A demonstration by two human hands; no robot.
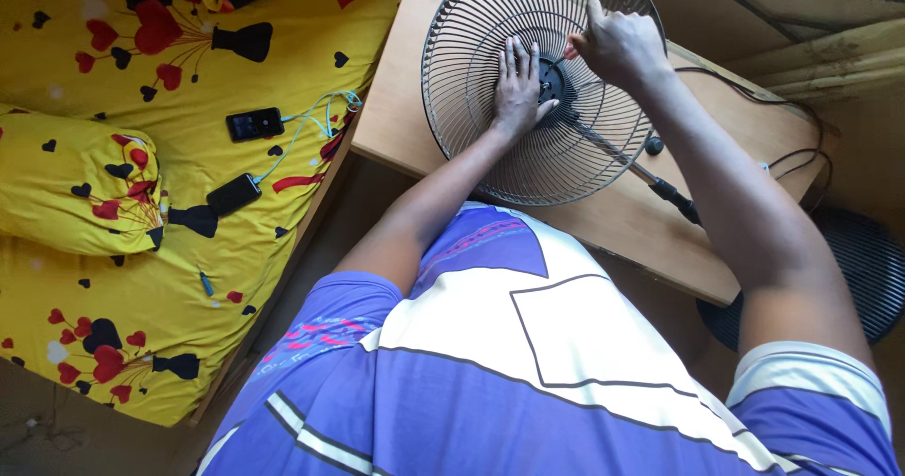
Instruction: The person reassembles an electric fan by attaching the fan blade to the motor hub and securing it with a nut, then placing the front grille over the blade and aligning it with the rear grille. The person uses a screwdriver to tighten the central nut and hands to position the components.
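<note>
The fingers (pixel 520 59) of the left hand (pixel 518 90) are laid flat and spread open against the wire fan guard (pixel 490 146), just beside its dark hub (pixel 554 78); nothing is gripped by them. The right hand (pixel 617 42) is closed around a small tool with a red handle (pixel 571 50), whose tip is pointed at the hub. Only a little of the handle is seen between the fingers, so the kind of tool cannot be told for certain.

The round guard is rested tilted on the wooden bench (pixel 415 108), with a dark stem (pixel 660 186) run from the hub toward the bench's near edge. A black cable (pixel 801 160) is trailed across the bench's far right side. A second dark grille (pixel 867 269) is seen on the floor to the right, partly hidden by the right arm.

To the left, a bed with a yellow heart-patterned sheet (pixel 170 278) is placed against the bench. On it two dark phones (pixel 255 123) (pixel 234 194) are laid, joined to a pale blue cable (pixel 316 116), near a matching pillow (pixel 66 188).
</note>
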